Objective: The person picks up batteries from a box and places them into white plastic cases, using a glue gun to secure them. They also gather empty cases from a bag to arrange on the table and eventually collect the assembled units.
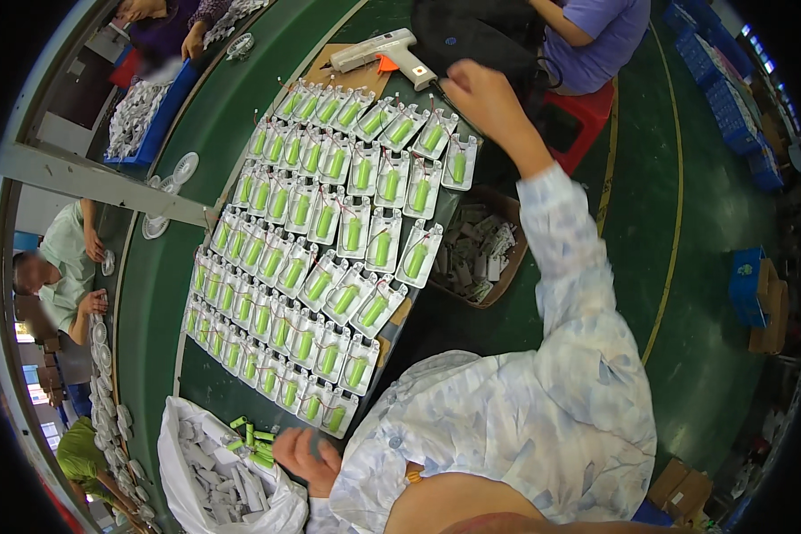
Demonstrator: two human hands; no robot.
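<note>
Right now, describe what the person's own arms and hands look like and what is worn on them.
Both hands are bare, with no gloves. The right hand comes out of a long, loose sleeve of pale, whitish cloth mottled with soft blue-grey patches. The left hand emerges from the same mottled shirt. No watch, rings or markings can be made out.

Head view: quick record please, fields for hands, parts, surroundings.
left hand: in the white bag, beside loose green cells
right hand: raised at the far end of the rows, next to the glue gun; grip cannot be told
trays: white holders, each with a green cell, laid in overlapping rows on the board
table: green
box: brown, right of the rows, holds grey parts
others: people seated at the far side and at the left
</note>
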